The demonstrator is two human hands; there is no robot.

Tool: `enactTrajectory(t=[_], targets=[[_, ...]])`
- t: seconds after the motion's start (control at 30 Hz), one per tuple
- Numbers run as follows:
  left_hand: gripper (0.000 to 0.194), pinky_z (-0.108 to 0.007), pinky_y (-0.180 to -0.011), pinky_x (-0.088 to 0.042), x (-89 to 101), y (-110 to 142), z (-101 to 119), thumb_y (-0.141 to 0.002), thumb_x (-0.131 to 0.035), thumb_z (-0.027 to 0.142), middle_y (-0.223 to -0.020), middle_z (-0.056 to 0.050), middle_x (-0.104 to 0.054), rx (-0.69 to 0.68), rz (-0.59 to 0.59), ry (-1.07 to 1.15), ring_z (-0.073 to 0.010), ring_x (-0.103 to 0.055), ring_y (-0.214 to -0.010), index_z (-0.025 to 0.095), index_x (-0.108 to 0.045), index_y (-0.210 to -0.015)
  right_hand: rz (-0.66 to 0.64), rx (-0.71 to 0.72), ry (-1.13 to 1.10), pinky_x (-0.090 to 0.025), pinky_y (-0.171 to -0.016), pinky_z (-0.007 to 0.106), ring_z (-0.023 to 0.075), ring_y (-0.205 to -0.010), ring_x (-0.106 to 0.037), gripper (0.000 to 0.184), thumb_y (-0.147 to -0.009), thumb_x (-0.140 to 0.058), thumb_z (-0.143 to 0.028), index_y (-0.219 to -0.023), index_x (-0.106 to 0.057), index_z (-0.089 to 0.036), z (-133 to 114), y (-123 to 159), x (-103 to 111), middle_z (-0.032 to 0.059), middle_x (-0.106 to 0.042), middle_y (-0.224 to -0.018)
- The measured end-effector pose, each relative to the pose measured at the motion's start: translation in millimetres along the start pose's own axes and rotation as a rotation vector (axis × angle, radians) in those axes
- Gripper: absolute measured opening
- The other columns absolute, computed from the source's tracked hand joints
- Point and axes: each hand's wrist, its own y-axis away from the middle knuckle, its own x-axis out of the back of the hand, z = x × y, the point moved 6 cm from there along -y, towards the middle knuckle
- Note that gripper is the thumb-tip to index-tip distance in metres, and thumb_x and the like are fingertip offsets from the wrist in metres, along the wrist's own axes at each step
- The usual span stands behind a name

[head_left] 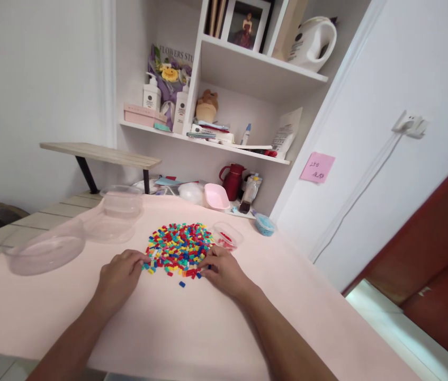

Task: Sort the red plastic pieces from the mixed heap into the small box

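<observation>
From the head view, I have both hands at the rim of a heap [180, 246] of many-coloured bricks, which lies between and just beyond my fingers on the pink table [168, 330]. My left hand [118, 276] touches its left edge, thumb and forefinger drawn together; I cannot tell whether a brick is pinched there. My right hand [226, 271] curls its fingers at the opposite edge, their hold equally unclear. A blue brick [182, 284] lies apart, nearer the right fingers; a clear tub [237, 234] with red bricks [227, 242] sits just past them. Shallow, light fingertips, I judge, would separate single bricks without scattering neighbours.
</observation>
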Motion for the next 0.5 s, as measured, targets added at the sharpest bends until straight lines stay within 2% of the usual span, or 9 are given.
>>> enactTrajectory(t=[0.2,0.5], targets=[[0.035,-0.036,-0.092,-0.043,1.3,0.3,0.6,-0.086,-0.038,0.022,-0.110,0.002,-0.071,-0.009,0.012,0.006,-0.0208,-0.062,-0.107,0.030,-0.072,-0.092,0.002,-0.061,-0.017,-0.045,-0.068,0.025,0.0139,-0.074,-0.056,0.013,-0.077,-0.069,-0.016,-0.085,-0.075,-0.024,1.7,-0.3,0.6,0.0030,-0.060,-0.089],[0.035,-0.035,-0.090,-0.043,2.8,0.3,3.2,-0.086,-0.040,0.023,-0.109,0.003,-0.072,-0.009,0.022,0.002,-0.0203,-0.062,-0.105,0.032,-0.073,-0.089,0.034,-0.048,-0.007,-0.044,-0.068,0.025,0.0145,-0.076,-0.056,0.015,-0.078,-0.065,-0.012,-0.081,-0.073,-0.023,1.8,0.0,1.3,0.0029,-0.062,-0.089]])
